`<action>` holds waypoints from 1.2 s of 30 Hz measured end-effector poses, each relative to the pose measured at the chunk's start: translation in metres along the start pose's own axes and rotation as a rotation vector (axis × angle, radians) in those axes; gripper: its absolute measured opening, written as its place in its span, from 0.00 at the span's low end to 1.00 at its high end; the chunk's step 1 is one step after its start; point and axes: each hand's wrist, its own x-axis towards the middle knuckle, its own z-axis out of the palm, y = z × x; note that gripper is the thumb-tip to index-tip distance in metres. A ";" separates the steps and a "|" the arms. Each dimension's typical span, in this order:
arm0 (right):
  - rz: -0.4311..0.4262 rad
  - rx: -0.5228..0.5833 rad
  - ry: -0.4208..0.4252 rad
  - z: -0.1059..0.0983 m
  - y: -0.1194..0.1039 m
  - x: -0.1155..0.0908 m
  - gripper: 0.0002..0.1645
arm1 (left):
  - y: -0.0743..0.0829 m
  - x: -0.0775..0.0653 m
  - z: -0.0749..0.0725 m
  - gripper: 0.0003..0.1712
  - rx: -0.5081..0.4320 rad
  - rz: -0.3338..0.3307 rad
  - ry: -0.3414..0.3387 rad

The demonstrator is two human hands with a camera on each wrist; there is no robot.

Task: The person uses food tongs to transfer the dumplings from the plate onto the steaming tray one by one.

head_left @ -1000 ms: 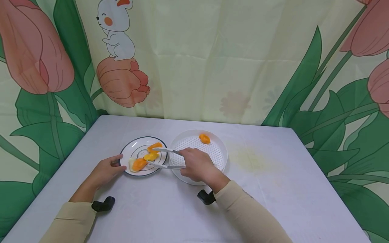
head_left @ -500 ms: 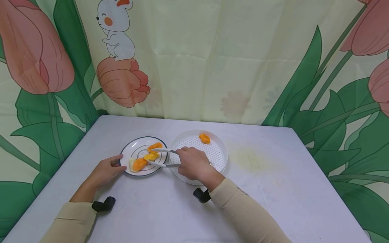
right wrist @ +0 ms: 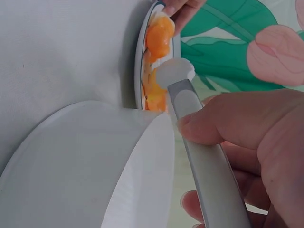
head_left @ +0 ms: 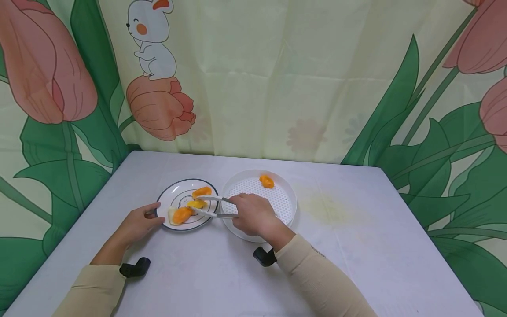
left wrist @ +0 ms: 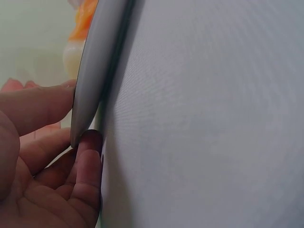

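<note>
In the head view my left hand point(head_left: 139, 223) pinches the left rim of a small white plate point(head_left: 166, 197) with dark rings. The left wrist view shows the thumb point(left wrist: 45, 107) over the rim and fingers under it. My right hand point(head_left: 255, 215) grips white-ended tongs point(head_left: 218, 215), their two tips on either side of a glossy yellow piece point(head_left: 196, 204) on the plate. Around that piece lie an orange piece point(head_left: 202, 191) behind, another orange lump point(head_left: 182, 215) in front and a pale piece point(head_left: 171, 214) at the left.
Right of the plate, and close against it, stands a round white tray point(head_left: 286, 182) with a perforated base and raised rim. One orange lump point(head_left: 266, 181) lies toward its back. A white cloth covers the table point(head_left: 356, 273); a flowered curtain point(head_left: 253, 88) hangs behind.
My right hand has shifted slightly left, and the tongs' tips have drawn a little closer together around the yellow piece. The left hand and plate stay in place.
</note>
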 end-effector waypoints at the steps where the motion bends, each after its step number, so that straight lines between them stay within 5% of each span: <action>1: -0.002 0.006 0.007 0.000 0.001 -0.001 0.28 | 0.000 0.000 0.000 0.44 0.000 0.003 0.000; 19: -0.011 0.144 0.171 -0.006 0.024 -0.026 0.29 | -0.002 0.001 0.000 0.44 -0.002 0.007 -0.009; 36: 0.134 0.165 0.327 -0.009 0.068 -0.044 0.31 | -0.002 0.000 0.001 0.43 -0.003 0.002 0.008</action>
